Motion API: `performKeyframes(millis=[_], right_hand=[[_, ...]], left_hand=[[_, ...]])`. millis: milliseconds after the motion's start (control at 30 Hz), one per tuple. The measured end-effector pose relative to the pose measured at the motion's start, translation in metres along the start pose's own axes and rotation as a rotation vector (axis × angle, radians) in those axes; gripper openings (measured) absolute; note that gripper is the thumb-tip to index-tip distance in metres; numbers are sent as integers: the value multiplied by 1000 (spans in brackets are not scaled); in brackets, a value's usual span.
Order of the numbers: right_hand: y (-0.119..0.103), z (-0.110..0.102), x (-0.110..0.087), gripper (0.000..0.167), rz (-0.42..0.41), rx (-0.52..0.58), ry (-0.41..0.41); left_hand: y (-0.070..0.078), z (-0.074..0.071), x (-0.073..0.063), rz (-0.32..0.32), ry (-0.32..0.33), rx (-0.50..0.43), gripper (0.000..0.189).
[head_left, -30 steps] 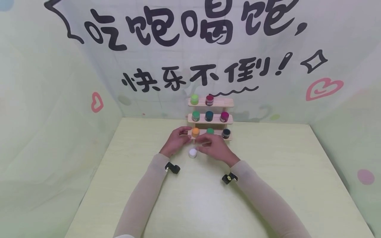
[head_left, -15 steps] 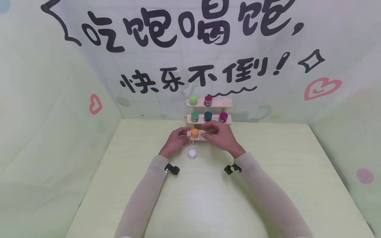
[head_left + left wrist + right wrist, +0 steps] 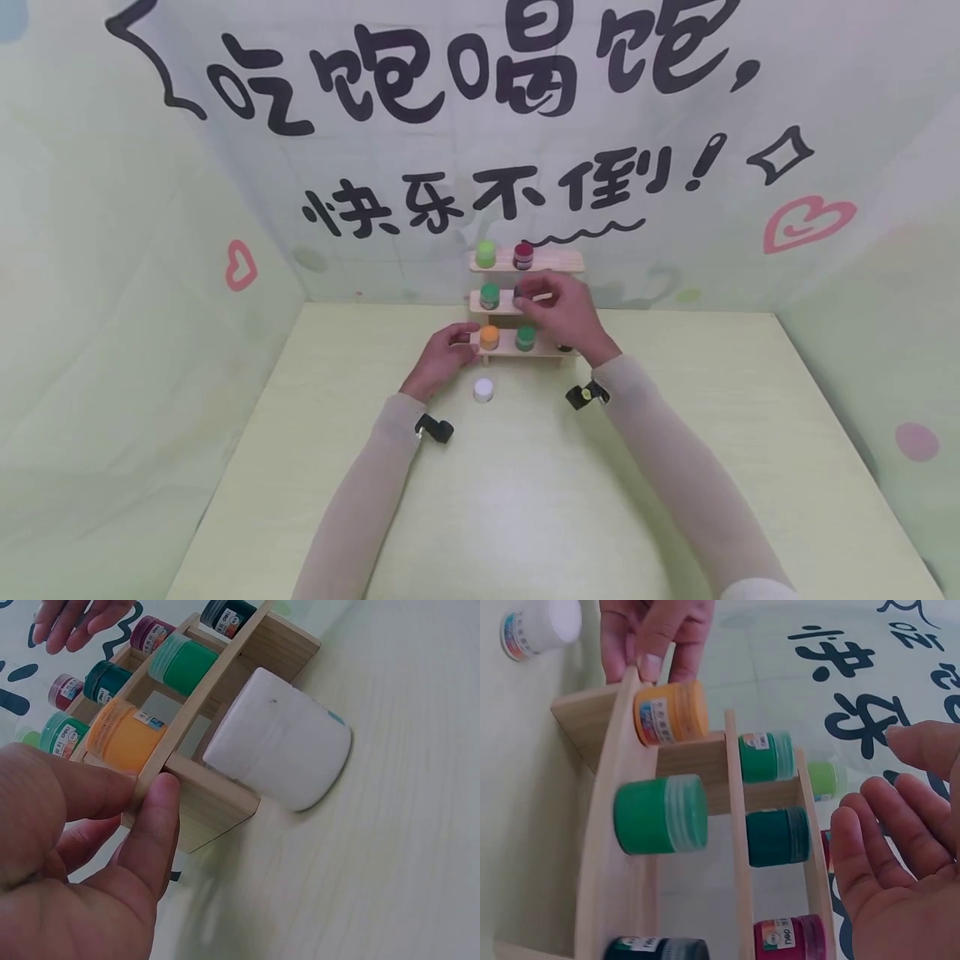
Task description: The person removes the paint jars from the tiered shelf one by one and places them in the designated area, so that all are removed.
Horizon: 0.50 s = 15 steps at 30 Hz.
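Note:
A three-step wooden rack (image 3: 564,262) bears small paint jars. My left hand (image 3: 441,358) pinches the left end of its lowest shelf between thumb and fingers, beside the orange paint jar (image 3: 671,712). Over the right part of the middle shelf hovers my right hand (image 3: 564,315), fingers loosely bent with nothing between them in the right wrist view. It is nearest the dark teal jar (image 3: 778,836), which it mostly covers in the head view. A green jar (image 3: 660,816) stands mid-way along the lowest shelf. On the table before the rack is a white jar (image 3: 483,390).
The top shelf holds a light green jar (image 3: 486,254) and a dark red jar (image 3: 523,256). A magenta jar (image 3: 789,939) and another green jar (image 3: 766,757) are on the middle shelf. Behind the rack hangs a printed cloth (image 3: 420,275).
My right hand has moved up and back, from in front of the lowest shelf to the middle shelf, uncovering the lower green jar. My left hand has kept its place on the rack.

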State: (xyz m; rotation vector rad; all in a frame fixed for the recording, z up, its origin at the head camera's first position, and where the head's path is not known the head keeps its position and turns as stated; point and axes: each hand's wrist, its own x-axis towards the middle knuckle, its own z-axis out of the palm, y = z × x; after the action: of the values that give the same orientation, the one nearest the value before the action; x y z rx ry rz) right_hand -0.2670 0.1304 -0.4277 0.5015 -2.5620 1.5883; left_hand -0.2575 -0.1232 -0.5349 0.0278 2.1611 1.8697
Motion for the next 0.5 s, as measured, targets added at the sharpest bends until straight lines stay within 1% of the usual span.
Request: performKeyframes(millis=[100,267,500], right_hand=[[0,-5,8,33,-13,7,47],[-3,-10,19,34,-14,-4,114],[-6,-10,32,37,46,10,179]], left_hand=[[2,1,-1,3,3,11,44],[4,0,-3,-17,12,55,43],[2,0,-4,-18,26,86,44]])
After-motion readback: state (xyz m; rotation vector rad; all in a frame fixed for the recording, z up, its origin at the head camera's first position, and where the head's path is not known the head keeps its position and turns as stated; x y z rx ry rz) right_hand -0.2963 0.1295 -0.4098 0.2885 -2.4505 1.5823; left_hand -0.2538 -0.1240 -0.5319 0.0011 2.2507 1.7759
